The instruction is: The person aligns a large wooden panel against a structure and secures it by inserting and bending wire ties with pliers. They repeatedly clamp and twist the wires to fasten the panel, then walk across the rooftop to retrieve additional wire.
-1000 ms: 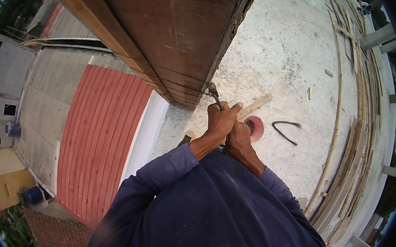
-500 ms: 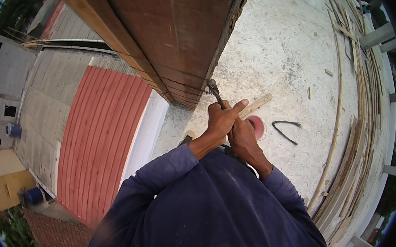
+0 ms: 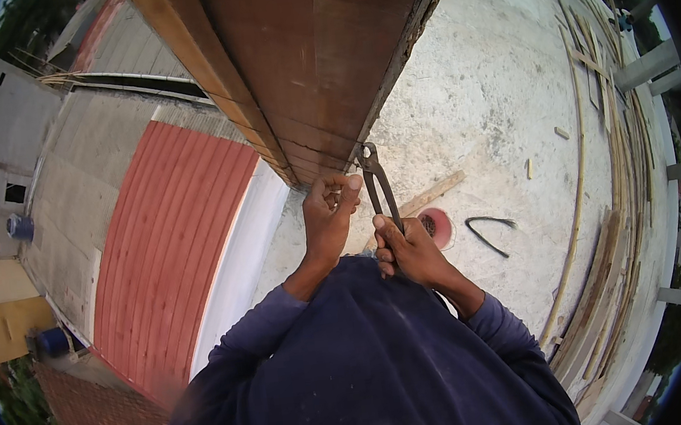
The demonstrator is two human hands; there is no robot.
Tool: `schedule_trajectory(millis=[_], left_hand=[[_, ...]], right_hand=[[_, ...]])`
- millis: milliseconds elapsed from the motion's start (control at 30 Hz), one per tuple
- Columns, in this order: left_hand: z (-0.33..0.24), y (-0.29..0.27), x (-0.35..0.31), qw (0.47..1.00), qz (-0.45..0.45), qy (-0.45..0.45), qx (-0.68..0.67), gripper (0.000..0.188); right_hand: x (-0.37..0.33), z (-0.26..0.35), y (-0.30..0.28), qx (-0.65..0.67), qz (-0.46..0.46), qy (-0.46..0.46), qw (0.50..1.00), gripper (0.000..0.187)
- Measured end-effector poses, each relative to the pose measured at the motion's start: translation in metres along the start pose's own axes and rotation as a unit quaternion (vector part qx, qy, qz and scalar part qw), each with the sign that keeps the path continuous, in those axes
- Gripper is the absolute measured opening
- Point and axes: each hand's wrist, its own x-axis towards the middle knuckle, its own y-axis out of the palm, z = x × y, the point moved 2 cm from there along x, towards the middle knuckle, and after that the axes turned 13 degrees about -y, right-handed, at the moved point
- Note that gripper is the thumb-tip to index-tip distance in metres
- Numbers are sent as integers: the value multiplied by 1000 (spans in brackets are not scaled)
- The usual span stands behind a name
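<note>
My right hand [image 3: 413, 250] is wrapped round the handles of dark metal pincers [image 3: 389, 193]. Their jaws reach up to the lower right corner of a tall brown board-sided column [image 3: 299, 59], and the handles stand apart. Thin dark wires run across the column's face near its foot. Close to that corner, left of the pincers, my left hand [image 3: 325, 226] has its fingers curled in and its thumb pressed toward them. Whatever it pinches is too small to make out.
Behind my right hand lie a wooden strip [image 3: 442, 189] and a round pink container [image 3: 440, 225]. A bent bundle of black wire [image 3: 486, 239] rests on the concrete floor [image 3: 478, 98]. Long poles and boards [image 3: 591, 302] line the right side. Red roofing [image 3: 171, 255] lies below, left.
My left hand has come off the pincers and moved left beside the column's corner. The pincers' handles have spread apart in my right hand.
</note>
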Motion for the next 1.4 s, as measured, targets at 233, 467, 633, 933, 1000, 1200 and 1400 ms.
schedule_trajectory(millis=[233,467,633,933,1000,1200,1400], left_hand=[[-38,-25,30,965,-95,215,118,34],[-42,-24,35,973,-8,173,151,33],[-57,-53,41,934,-198,272,122,36],[-115,-89,56,878,-285,360,134,37],[-121,-93,54,881,-294,346,134,36],[-120,-88,64,907,-257,318,98,34],[-103,-130,52,893,-315,299,119,34]], right_hand=[[10,-20,-9,-200,-68,-157,965,45],[0,-20,-32,-177,-68,-110,976,45],[-27,7,-40,-326,-72,-120,935,40],[-15,17,-29,-363,-60,-176,913,44],[-19,17,-31,-365,-59,-176,912,44],[30,5,-3,-360,-45,-253,897,44],[-4,-39,-37,-337,15,-120,934,47]])
